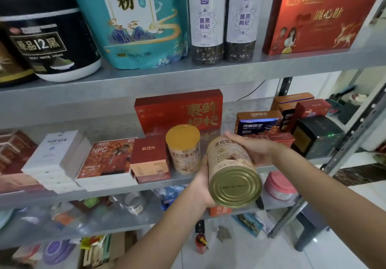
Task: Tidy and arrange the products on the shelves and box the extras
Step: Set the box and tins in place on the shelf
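Observation:
I hold a beige tin can (231,164) tilted, its gold ribbed bottom facing me, in front of the middle shelf (117,191). My left hand (201,183) grips its left side from below. My right hand (248,147) wraps over its upper right side. A matching can with a yellow lid (183,149) stands upright on the shelf just left of the held one. A small red box (149,159) and an NFC box (106,158) sit further left.
A large red box (179,112) stands at the back. Orange and black boxes (292,122) fill the right end. The top shelf (188,74) carries a black jar, a teal pouch, two bottles and a red box. Lower shelves hold jars and packets.

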Action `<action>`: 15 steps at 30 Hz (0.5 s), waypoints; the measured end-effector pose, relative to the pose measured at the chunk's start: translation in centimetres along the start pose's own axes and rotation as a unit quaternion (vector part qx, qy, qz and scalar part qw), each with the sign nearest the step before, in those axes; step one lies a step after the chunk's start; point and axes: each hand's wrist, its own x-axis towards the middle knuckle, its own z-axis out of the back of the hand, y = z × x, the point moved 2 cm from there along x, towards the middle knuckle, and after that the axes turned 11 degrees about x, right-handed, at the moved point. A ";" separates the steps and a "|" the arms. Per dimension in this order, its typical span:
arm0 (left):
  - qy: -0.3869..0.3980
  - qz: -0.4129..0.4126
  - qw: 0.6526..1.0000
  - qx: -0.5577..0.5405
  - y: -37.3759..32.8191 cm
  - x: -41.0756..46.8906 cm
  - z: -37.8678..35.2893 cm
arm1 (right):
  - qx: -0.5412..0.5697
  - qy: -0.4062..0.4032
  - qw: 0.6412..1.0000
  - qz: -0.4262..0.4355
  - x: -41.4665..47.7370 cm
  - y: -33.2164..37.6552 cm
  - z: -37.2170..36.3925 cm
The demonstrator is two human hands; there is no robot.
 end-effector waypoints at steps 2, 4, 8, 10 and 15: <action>0.014 -0.010 1.000 -0.007 -0.3 -0.3 0.5 | 0.067 0.028 0.997 0.016 0.0 -1.1 -0.1; 0.031 -0.015 0.999 -0.016 -0.5 -0.4 1.0 | 0.203 0.027 0.978 0.036 -0.1 -2.4 -1.1; 0.035 -0.016 0.999 0.003 -0.8 -0.5 1.5 | 0.349 -0.032 0.932 0.098 0.2 -3.2 -3.0; 0.012 -0.042 0.995 0.084 -1.3 -0.7 2.0 | 0.313 -0.094 0.934 0.148 -0.3 -2.3 -2.9; -0.041 -0.117 0.938 0.324 -2.4 -2.2 2.4 | 0.132 -0.212 0.956 0.157 -0.8 0.0 -1.6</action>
